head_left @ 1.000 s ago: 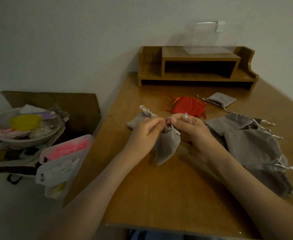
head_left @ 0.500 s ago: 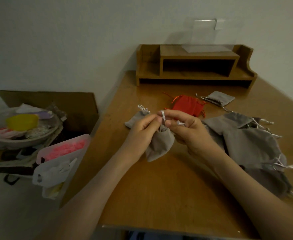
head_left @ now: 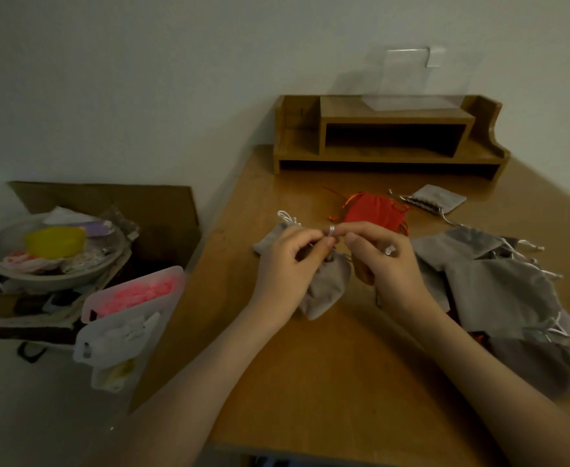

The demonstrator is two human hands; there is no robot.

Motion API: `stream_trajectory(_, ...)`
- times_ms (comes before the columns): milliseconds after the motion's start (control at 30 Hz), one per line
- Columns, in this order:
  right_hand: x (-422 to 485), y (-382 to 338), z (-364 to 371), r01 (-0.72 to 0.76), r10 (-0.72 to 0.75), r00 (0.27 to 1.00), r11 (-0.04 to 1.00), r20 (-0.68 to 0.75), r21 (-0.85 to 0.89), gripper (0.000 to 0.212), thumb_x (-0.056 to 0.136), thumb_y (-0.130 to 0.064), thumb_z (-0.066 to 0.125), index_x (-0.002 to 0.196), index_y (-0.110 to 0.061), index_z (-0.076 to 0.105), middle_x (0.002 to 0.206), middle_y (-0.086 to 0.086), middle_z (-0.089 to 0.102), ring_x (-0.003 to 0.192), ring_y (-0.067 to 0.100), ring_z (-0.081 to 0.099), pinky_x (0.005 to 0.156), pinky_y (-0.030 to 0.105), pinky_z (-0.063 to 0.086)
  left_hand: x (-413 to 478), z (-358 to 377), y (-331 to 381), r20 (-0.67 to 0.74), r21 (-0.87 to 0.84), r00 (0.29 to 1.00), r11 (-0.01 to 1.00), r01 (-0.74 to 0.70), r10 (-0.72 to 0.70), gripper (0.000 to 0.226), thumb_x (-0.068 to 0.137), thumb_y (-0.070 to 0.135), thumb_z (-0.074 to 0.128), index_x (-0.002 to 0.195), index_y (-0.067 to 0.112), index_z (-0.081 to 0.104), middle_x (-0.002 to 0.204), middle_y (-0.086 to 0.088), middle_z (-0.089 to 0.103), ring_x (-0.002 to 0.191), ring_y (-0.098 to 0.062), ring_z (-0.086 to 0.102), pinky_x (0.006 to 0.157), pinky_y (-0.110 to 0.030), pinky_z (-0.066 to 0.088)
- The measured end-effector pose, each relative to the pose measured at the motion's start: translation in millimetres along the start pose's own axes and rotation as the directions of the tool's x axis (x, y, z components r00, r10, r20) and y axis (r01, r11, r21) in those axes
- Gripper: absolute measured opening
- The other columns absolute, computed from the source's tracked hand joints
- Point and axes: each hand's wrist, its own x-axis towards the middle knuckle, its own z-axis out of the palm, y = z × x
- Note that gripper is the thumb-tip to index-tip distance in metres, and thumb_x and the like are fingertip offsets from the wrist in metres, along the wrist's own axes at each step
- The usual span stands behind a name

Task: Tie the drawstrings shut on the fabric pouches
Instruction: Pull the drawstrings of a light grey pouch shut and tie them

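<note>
My two forearms reach forward and inward. My left grip (head_left: 290,264) pinches the drawstring (head_left: 331,230) with curled fingers; my right grip (head_left: 388,264), just beside it, pinches the same drawstring between thumb and forefinger

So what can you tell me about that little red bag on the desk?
The small red fabric pouch lies on the wooden desk, just behind the right hand, which hides its near edge. It looks soft and a bit crumpled. Thin shiny orange-red drawstrings stick out at both sides. Neither hand holds it.
</note>
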Motion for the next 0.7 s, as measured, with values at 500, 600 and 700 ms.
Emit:
stream_trajectory(500,6.8,8.4,-5.8,-0.118,0.17,0.975,0.941,0.141,-0.317,0.037,0.097,-0.022,0.05,0.082,0.011,0.055,0.061,0.004,0.045,0.053,0.007,0.041,0.052,0.027,0.034,3.5,-9.0,13.3,0.238,-0.658,0.92,0.645,0.388,-0.311,0.021,0.096,0.015,0.047,0.087,0.008,0.064,0.076,0.002,0.069,0.072,-0.007,0.067,0.069,-0.02,0.054)
stream_trajectory(600,8.2,8.7,-8.1,-0.127,0.191,0.971,0.924,0.146,-0.361,0.026,0.097,-0.018,0.052,0.078,-0.001,0.059,0.067,0.001,0.051,0.061,0.008,0.046,0.061,0.027,0.037,4.1,-8.6,15.2,0.245,-0.696,0.922,0.607,0.383,-0.3,0.021,0.097,0.012,0.044,0.086,0.004,0.06,0.07,-0.003,0.059,0.047,-0.003,0.052,0.057,-0.015,0.049)
stream_trajectory(700,10.7,7.7,-15.3,-0.069,0.176,0.971,0.853,0.161,-0.517,0.019,0.094,-0.022,0.057,0.075,-0.022,0.06,0.085,-0.005,0.046,0.086,0.013,0.044,0.08,0.03,0.033,4.7,-7.9,6.1,0.23,-0.586,0.918,0.707,0.396,-0.323,0.021,0.096,0.019,0.048,0.087,0.011,0.065,0.069,0.002,0.06,0.045,-0.003,0.038,0.052,-0.013,0.041)
